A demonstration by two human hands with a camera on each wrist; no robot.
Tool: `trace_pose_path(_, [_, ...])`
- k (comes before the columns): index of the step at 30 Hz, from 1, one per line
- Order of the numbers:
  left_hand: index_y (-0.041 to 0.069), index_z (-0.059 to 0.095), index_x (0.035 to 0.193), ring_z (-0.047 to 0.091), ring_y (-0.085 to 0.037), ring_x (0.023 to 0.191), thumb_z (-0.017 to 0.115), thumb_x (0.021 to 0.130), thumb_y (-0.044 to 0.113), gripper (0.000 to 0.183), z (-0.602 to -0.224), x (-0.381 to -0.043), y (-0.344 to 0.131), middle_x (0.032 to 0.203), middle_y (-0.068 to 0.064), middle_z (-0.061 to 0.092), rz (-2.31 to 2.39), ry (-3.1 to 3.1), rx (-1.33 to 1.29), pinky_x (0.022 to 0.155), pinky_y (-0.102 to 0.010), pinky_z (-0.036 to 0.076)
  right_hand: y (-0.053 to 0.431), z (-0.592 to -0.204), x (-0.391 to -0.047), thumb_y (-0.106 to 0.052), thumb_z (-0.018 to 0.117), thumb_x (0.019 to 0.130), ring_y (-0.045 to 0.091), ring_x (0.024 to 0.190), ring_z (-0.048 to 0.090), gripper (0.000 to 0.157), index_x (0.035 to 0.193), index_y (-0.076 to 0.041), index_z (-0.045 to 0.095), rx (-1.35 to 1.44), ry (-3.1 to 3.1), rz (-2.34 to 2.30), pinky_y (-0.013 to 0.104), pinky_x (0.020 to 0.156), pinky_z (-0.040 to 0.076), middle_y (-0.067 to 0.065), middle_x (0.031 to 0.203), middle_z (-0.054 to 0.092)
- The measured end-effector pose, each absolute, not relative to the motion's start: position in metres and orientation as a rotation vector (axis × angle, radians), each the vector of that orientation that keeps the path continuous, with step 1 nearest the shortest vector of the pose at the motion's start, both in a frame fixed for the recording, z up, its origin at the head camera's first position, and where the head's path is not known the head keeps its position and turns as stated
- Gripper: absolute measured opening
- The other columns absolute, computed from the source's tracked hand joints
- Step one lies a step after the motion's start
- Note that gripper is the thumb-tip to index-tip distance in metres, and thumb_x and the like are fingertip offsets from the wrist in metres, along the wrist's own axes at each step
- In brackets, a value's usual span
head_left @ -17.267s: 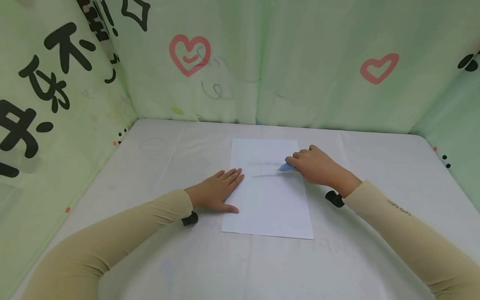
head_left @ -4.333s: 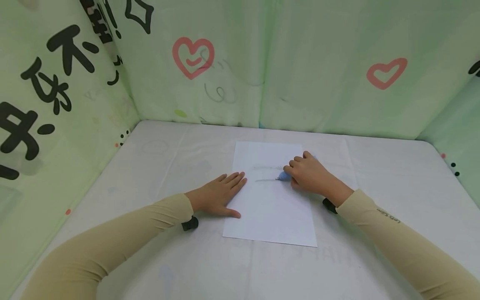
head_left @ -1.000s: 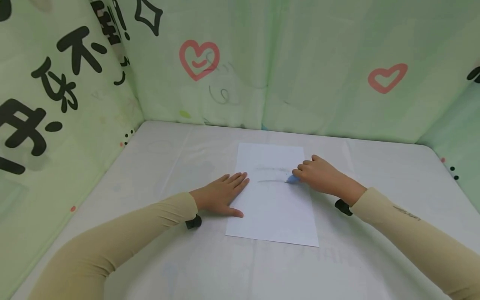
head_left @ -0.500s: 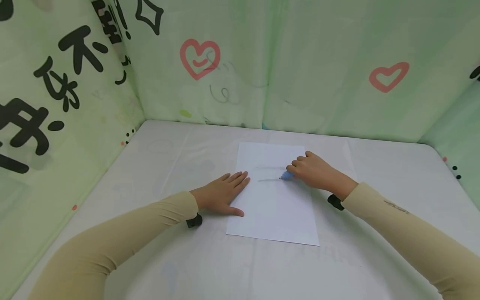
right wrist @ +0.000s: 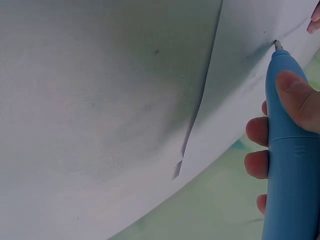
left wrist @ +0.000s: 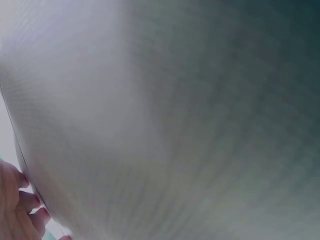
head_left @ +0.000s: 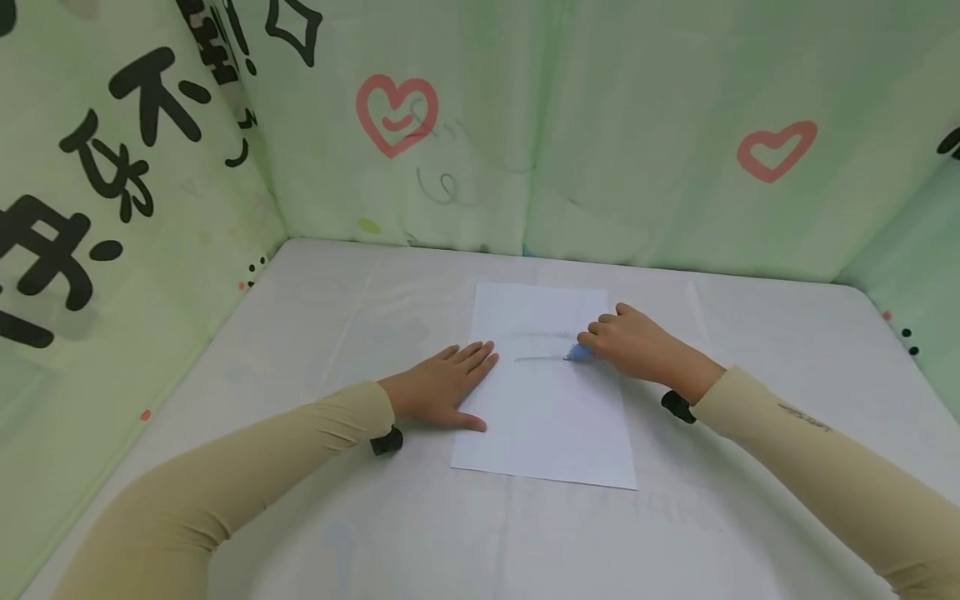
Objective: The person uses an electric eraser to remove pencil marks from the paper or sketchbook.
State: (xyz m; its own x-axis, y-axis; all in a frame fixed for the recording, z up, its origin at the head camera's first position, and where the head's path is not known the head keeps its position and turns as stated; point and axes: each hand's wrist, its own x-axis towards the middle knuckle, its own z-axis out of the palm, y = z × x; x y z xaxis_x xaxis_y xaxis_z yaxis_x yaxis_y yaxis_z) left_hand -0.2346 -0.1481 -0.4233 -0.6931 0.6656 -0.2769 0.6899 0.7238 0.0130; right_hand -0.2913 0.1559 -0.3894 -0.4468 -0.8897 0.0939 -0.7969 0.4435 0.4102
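A white sheet of paper (head_left: 543, 425) lies on the table, with two faint grey marks across its upper half. My left hand (head_left: 435, 387) rests flat on its left edge, fingers straight and thumb spread. My right hand (head_left: 630, 340) grips a blue pen-shaped electric eraser (head_left: 578, 353), its tip on the right end of the lower grey line (head_left: 536, 359). In the right wrist view the thick blue eraser (right wrist: 292, 170) shows clearly, thumb on top and fingers curled round it. Small specks lie near its tip. The left wrist view is mostly blurred pale surface, with fingers (left wrist: 22, 207) at lower left.
A white cloth (head_left: 360, 517) covers the table around the paper. Green printed curtains (head_left: 637, 167) stand behind the back edge and at both sides. Black cameras (head_left: 386, 442) sit under both wrists.
The right hand and electric eraser have shifted back and forth a little along the lower line, left and then slightly right. My left hand keeps its place on the paper.
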Motion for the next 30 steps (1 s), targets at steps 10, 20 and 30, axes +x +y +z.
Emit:
trace_pose_path(10, [0.008,0.003,0.152,0.003,-0.023,0.149,0.042,0.086,0.071,0.099,-0.4224,-0.2337,-0.1468,0.16,-0.008,0.001,-0.103,2.651,1.079,0.119,-0.044,0.013,0.1526,-0.3876,-0.2946,-0.017,0.077,0.075,0.017,0.057,0.048,0.019,0.081,-0.01,0.06,1.426,-2.43,-0.465,0.028,0.056,0.024,0.001,0.065,0.057])
trace_pose_path(20, [0.009,0.001,0.152,0.002,-0.022,0.149,0.04,0.085,0.072,0.1,-0.4213,-0.2347,-0.1484,0.16,-0.008,0.0,-0.142,2.657,1.062,0.12,-0.043,0.013,0.1494,-0.3869,-0.2949,-0.015,0.076,0.076,0.015,0.056,0.047,0.018,0.08,-0.01,0.059,1.45,-2.407,-0.459,0.027,0.056,0.022,0.001,0.064,0.056])
trace_pose_path(30, [0.009,0.002,0.152,0.002,-0.022,0.149,0.04,0.085,0.072,0.1,-0.423,-0.235,-0.1489,0.161,-0.007,0.0,-0.132,2.665,1.063,0.12,-0.044,0.013,0.1467,-0.3844,-0.2955,-0.014,0.077,0.075,0.015,0.056,0.047,0.019,0.078,-0.01,0.059,1.439,-2.428,-0.485,0.026,0.056,0.021,0.0,0.064,0.057])
